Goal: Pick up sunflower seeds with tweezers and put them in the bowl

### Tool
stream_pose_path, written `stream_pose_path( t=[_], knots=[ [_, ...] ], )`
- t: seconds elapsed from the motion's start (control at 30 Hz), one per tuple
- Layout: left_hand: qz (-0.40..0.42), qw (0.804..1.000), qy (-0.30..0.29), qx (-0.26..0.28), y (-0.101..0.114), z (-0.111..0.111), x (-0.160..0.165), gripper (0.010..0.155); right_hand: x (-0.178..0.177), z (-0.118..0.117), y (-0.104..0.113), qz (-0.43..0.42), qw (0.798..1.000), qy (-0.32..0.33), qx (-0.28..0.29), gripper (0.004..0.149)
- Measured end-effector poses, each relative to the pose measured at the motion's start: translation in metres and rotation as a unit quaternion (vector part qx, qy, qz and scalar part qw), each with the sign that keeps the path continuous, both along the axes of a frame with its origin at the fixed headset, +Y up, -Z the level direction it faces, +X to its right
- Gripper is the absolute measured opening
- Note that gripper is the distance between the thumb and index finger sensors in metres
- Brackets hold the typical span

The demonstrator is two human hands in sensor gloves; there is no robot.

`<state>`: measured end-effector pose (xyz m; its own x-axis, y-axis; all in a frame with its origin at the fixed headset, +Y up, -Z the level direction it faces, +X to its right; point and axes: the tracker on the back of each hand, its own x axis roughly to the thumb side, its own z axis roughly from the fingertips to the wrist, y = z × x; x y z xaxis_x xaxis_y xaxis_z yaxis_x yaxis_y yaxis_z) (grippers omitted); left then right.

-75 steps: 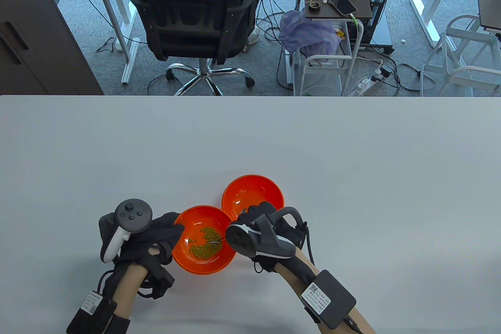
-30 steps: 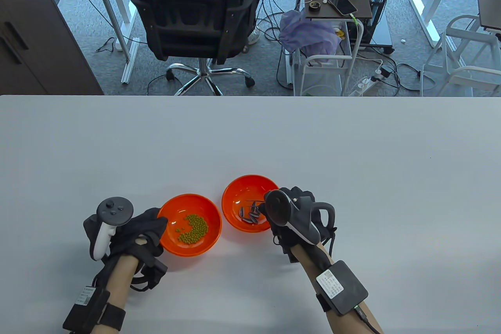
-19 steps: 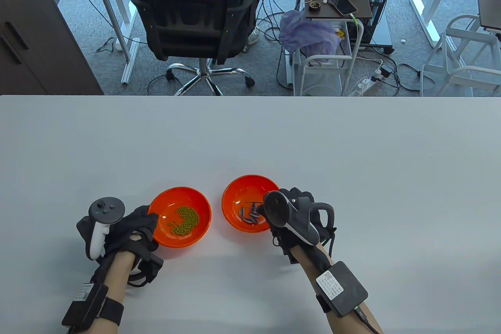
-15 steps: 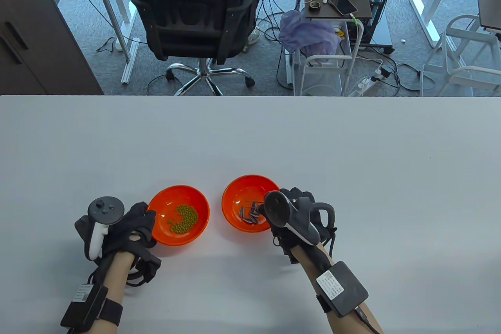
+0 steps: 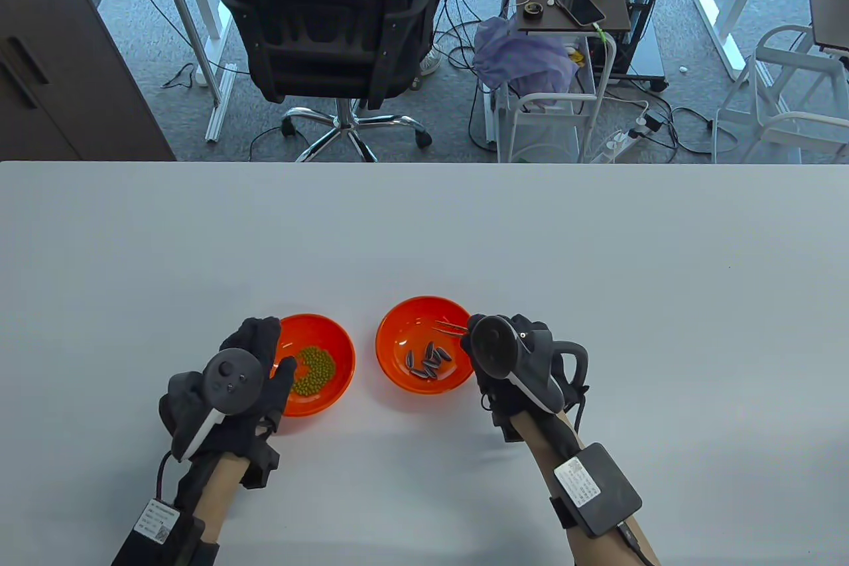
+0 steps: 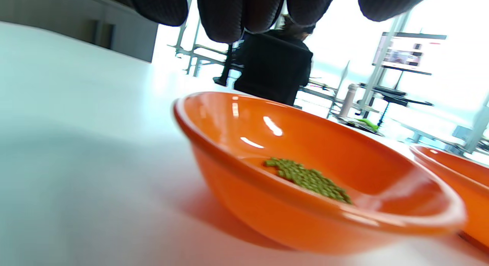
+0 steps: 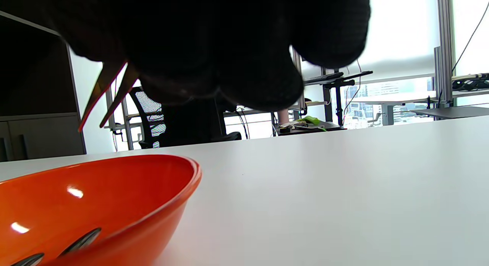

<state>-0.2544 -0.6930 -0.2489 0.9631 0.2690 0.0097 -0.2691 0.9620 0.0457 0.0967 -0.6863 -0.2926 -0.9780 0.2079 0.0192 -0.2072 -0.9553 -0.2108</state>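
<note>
The right orange bowl (image 5: pixel 398 327) holds several striped sunflower seeds (image 5: pixel 428 360); it also shows in the right wrist view (image 7: pixel 114 205) with seeds (image 7: pixel 80 237) inside. My right hand (image 5: pixel 477 335) grips metal tweezers (image 5: pixel 451 327) over the bowl's far right rim. In the right wrist view the tweezers (image 7: pixel 107 90) have their tips apart, empty, above the bowl. The left orange bowl (image 5: pixel 338 340) holds green beans (image 5: pixel 312 370). My left hand (image 5: pixel 265 353) hovers over its left rim with fingers (image 6: pixel 229 17) spread above it, not touching.
The two bowls stand side by side with a small gap, near the front of the white table (image 5: pixel 597 247). The left wrist view shows the left bowl (image 6: pixel 267 212), its beans (image 6: pixel 305 178) and the right bowl's edge (image 6: pixel 458 170). An office chair (image 5: pixel 331 15) stands beyond the far edge.
My left hand slid the bean bowl left, let it go and now hovers over its rim. My right hand went from the bean bowl to the seed bowl and drew the tweezers back off the seeds.
</note>
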Motion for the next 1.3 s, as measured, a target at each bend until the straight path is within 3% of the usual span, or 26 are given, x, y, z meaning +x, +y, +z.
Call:
stream_pose_path(
  t=[0.13, 0.27, 0.43, 0.9, 1.17, 1.3],
  knots=[
    [-0.028, 0.999, -0.044, -0.009, -0.001, 0.003, 0.018, 0.064, 0.03, 0.0, 0.001, -0.01, 0.999, -0.044, 0.02, 0.045],
    [-0.013, 0.997, -0.065, -0.032, -0.007, 0.003, 0.027, 0.065, 0.068, -0.001, -0.01, -0.036, 0.996, -0.081, -0.029, 0.041],
    [-0.042, 0.996, -0.074, -0.027, -0.009, 0.004, 0.033, 0.065, 0.093, 0.001, -0.033, 0.002, 0.995, -0.09, -0.052, 0.042],
    [-0.057, 0.994, -0.076, -0.049, -0.018, 0.002, 0.035, 0.066, 0.077, 0.0, -0.065, 0.133, 0.982, -0.063, -0.117, 0.044],
    [-0.062, 0.994, -0.073, -0.056, -0.018, 0.002, 0.035, 0.066, 0.068, -0.001, -0.073, 0.204, 0.966, -0.06, -0.149, 0.046],
    [-0.064, 0.994, -0.071, -0.056, -0.018, 0.002, 0.035, 0.066, 0.069, 0.0, -0.072, 0.201, 0.966, -0.056, -0.153, 0.049]
  ],
)
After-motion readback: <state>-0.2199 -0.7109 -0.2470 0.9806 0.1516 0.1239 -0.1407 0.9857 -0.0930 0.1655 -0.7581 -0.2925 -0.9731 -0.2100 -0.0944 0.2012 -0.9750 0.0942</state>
